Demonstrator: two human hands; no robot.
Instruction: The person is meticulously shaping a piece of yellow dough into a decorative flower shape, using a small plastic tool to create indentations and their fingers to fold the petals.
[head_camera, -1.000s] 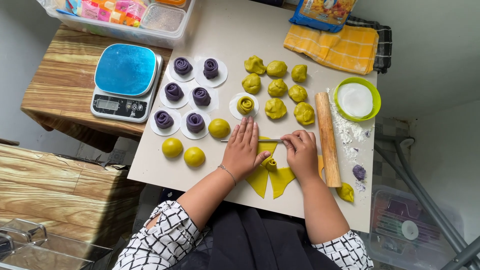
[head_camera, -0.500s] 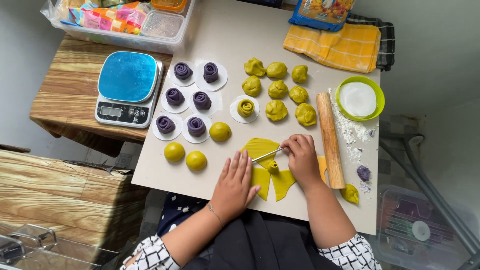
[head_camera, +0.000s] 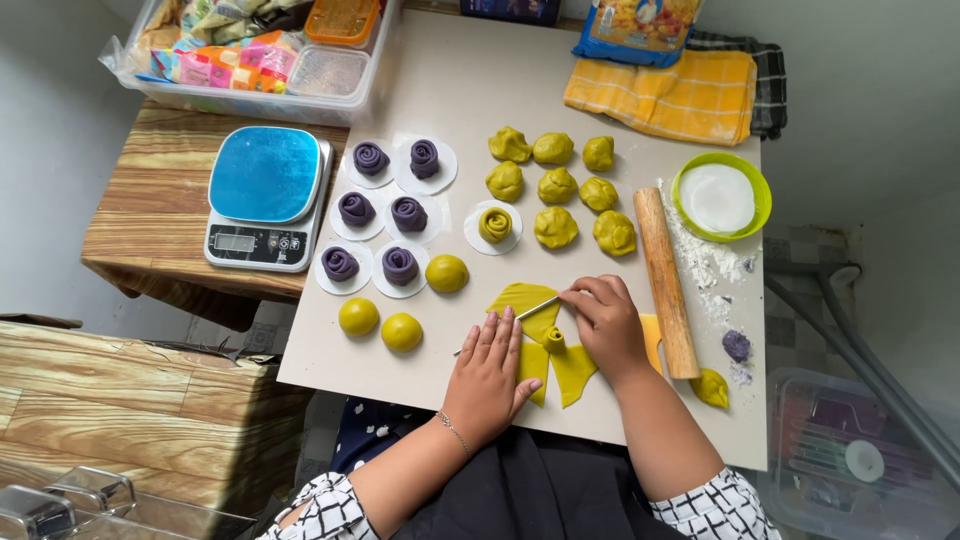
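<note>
A blue-and-yellow packet (head_camera: 636, 27) lies on the far yellow cloth (head_camera: 668, 97). Your left hand (head_camera: 490, 375) presses flat, fingers spread, on yellow dough (head_camera: 572, 368); your right hand (head_camera: 607, 322) grips a thin stick (head_camera: 536, 308), just beside the rolling pin (head_camera: 666, 281).

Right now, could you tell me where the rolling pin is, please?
In the head view, the rolling pin lies on the board's right side, just right of the right hand and below-left of the green bowl.

A blue-topped kitchen scale (head_camera: 262, 195) sits left of six purple dough roses on paper rounds (head_camera: 385, 215), with a wooden rolling pin (head_camera: 666, 282) and green-rimmed flour bowl (head_camera: 721, 197) at right.
</note>
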